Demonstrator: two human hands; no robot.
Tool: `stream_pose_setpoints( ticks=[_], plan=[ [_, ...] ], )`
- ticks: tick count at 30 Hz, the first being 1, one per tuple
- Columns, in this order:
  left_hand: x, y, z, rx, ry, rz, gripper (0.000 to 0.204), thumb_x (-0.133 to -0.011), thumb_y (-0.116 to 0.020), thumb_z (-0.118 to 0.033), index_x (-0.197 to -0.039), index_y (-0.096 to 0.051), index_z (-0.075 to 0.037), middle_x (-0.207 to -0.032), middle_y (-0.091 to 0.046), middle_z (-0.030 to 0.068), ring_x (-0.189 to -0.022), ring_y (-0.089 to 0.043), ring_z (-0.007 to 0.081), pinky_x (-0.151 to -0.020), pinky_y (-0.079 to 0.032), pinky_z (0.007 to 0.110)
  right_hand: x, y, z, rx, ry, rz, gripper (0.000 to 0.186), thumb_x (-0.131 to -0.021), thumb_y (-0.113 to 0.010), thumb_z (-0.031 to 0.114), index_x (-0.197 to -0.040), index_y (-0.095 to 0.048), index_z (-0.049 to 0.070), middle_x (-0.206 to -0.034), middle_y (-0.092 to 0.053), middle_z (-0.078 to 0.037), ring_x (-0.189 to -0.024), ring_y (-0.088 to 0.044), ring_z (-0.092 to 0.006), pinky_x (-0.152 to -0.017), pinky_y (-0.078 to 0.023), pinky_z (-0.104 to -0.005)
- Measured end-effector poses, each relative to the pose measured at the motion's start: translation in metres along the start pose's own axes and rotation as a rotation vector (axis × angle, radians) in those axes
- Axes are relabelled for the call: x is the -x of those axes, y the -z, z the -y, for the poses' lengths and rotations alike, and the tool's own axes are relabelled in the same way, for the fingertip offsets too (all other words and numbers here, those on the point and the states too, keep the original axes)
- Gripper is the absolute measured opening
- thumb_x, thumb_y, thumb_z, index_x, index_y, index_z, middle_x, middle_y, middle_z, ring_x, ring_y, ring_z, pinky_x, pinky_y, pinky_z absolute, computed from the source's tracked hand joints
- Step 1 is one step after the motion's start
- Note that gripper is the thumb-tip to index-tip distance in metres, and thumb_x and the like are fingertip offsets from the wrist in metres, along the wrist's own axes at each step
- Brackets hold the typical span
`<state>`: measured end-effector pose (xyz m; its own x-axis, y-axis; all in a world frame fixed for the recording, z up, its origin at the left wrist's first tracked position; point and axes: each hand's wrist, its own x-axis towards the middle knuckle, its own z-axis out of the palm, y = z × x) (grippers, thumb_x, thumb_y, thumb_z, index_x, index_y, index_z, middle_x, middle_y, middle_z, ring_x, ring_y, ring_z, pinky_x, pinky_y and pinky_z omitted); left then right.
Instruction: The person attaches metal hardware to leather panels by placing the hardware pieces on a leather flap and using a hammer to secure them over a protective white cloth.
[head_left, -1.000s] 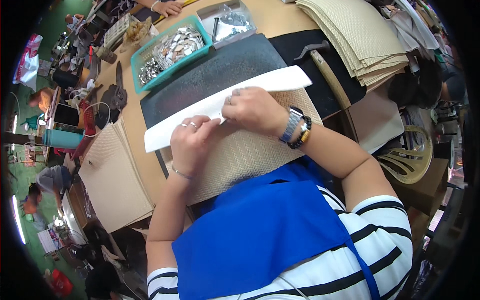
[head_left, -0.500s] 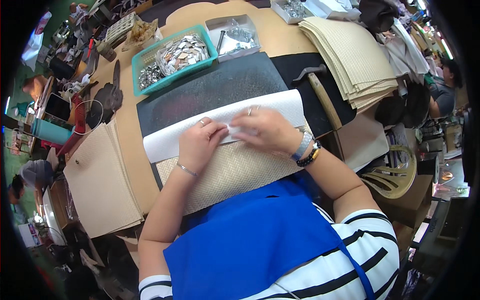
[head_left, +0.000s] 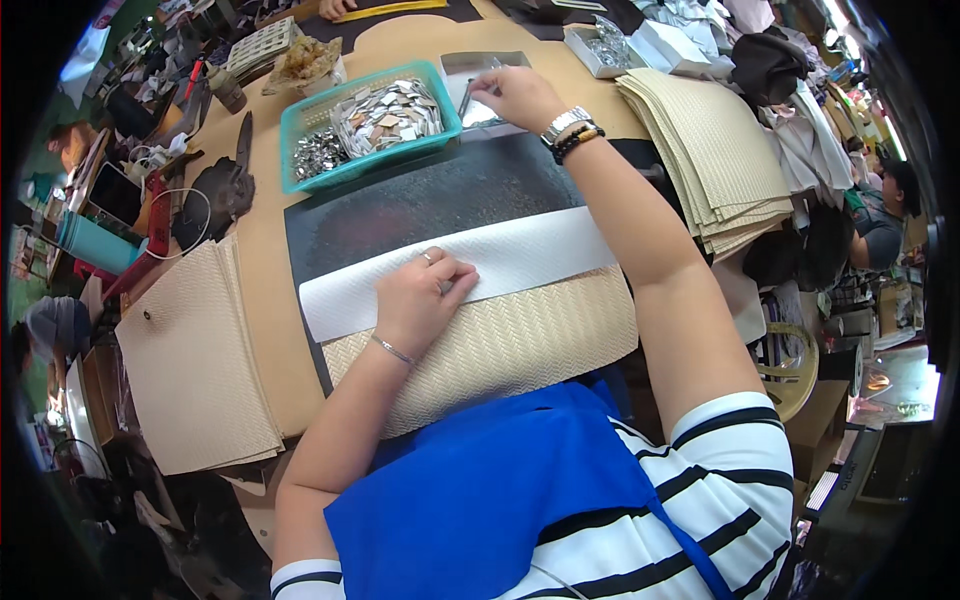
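My left hand (head_left: 422,298) rests on a white sheet (head_left: 540,243), its fingers curled in and thumb bent toward them. Whatever lies under the fingers is hidden. The sheet overlaps a cream woven-pattern panel (head_left: 520,325) in front of me. My right hand (head_left: 520,98) reaches across to a shallow white box (head_left: 497,62) at the back. There its fingers are pinched close beside a dark thin rod (head_left: 465,100); what they grip cannot be made out. Clear plastic and shiny pieces lie in that box. Beneath the white sheet is a dark slab (head_left: 400,215).
A teal basket (head_left: 372,162) of small flat pieces and metal hardware stands left of the box. Stacks of cream panels lie at left (head_left: 195,370) and right (head_left: 710,165). Another box with metal parts (head_left: 600,52) is at the back. Another person's hand (head_left: 336,8) shows at the top.
My right hand has left the white sheet and moved forward to the box at the back. My left hand stays on the sheet. My right arm now covers most of the hammer's place.
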<state>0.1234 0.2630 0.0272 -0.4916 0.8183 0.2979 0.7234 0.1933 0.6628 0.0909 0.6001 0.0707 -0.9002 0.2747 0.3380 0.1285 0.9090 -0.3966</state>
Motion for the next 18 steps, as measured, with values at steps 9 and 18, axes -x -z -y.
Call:
stream_pose_setpoints(
  ticks=[9,18],
  plan=[
    [0.003,0.003,0.006,0.054,0.025,-0.008,0.011,-0.091,-0.080,-0.022,-0.091,-0.079,-0.011,-0.086,-0.070,0.0022,-0.069,-0.068,0.0176,-0.063,-0.054,0.032,-0.054,-0.052,0.068,0.068,0.150,0.199,0.028,-0.093,-0.072,0.038,-0.109,-0.082,0.017,-0.099,-0.080,-0.010,-0.092,-0.076,-0.0296,-0.087,-0.059,-0.0433],
    [-0.007,0.003,-0.003,0.086,0.013,0.035,0.014,-0.090,-0.081,-0.021,-0.093,-0.079,-0.008,-0.086,-0.071,0.0048,-0.069,-0.067,0.0172,-0.064,-0.053,0.030,-0.056,-0.073,0.068,0.067,0.199,-0.026,0.024,-0.094,-0.072,0.034,-0.104,-0.081,0.013,-0.092,-0.078,-0.012,-0.085,-0.074,-0.0326,-0.078,-0.058,-0.0443]
  ],
)
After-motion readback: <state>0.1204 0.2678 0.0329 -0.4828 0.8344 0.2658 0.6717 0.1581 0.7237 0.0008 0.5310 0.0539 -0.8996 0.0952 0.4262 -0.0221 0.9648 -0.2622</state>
